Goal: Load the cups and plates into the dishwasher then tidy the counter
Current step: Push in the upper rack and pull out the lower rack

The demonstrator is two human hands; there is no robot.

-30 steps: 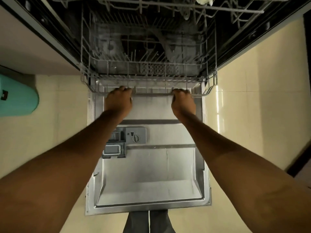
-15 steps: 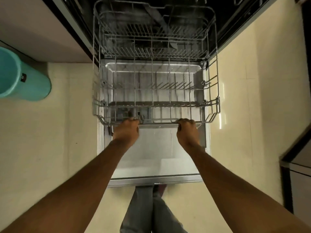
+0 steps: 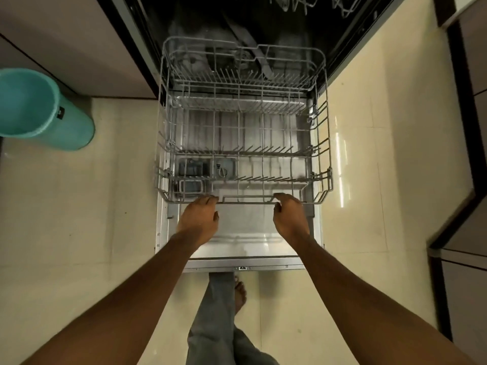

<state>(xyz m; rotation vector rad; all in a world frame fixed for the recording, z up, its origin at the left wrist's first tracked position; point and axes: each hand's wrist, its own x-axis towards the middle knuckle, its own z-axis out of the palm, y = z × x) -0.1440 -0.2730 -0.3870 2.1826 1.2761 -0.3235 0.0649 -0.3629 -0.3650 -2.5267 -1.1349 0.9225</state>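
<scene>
Fingers [image 3: 210,199] of the left hand [image 3: 199,219] curl over the front rail of the lower rack [image 3: 243,143], closed around the wire at about 7 o'clock on the rack's outline; the thumb hangs loose beneath. Those of the right hand [image 3: 290,218] hook the same rail at about 5 o'clock, bent narrowly over it, the thumb tucked just under the wire. Whether this grip is fully tight or only resting cannot be told.

Both hands take the rail either side of its raised handle section, evenly spaced, most likely so the rack rolls straight on its wheels instead of skewing. It sits over the lowered dishwasher door [image 3: 237,241], its far end just inside the dark tub [image 3: 237,27] at 12 o'clock. Drawn out like this, its tines and bays stand open from above, which suits loading.

No cups or plates show anywhere; the rack is bare, so the loading itself is judged not yet begun. At 9 o'clock on the tiled floor [image 3: 79,206] stands a teal bin [image 3: 39,106], well apart from the door. One bare foot [image 3: 240,293] and a grey trouser leg [image 3: 218,312] are planted at 6 o'clock, just beyond the door's edge.
</scene>
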